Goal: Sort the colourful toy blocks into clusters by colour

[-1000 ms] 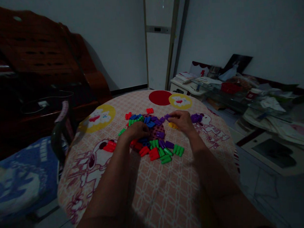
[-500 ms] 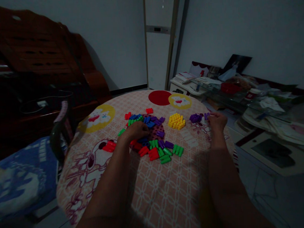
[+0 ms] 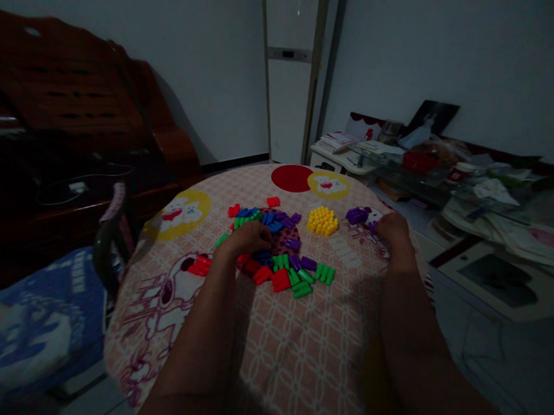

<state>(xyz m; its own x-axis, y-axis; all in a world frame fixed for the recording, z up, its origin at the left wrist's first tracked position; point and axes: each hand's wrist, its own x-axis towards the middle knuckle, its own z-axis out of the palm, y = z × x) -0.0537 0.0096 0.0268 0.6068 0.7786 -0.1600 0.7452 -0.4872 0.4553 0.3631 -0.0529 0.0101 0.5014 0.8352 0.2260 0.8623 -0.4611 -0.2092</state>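
My right hand (image 3: pixel 394 229) is at the right side of the round table, fingers closed on a small purple toy building block (image 3: pixel 373 226). Just left of it lies a clump of purple blocks (image 3: pixel 357 215). My left hand (image 3: pixel 252 235) rests with curled fingers at the mixed pile, beside blue blocks (image 3: pixel 273 223) and red blocks (image 3: pixel 262 274); what its fingers hold, if anything, is hidden. Green blocks (image 3: pixel 301 289) and loose purple blocks (image 3: pixel 308 263) lie at the pile's near side. A compact cluster of yellow blocks (image 3: pixel 322 221) sits between the pile and the purple clump.
A patterned tablecloth (image 3: pixel 304 352) covers the table. To the left stand a chair with a blue cushion (image 3: pixel 49 324) and a carved wooden bench (image 3: pixel 73 99). A cluttered glass-topped cabinet (image 3: pixel 403 167) runs along the right wall. Behind the table is a tall white appliance (image 3: pixel 289 104).
My right hand moved from over the yellow cluster to the right, carrying a purple block, then lowered it beside the purple clump. My left hand has stayed at the pile.
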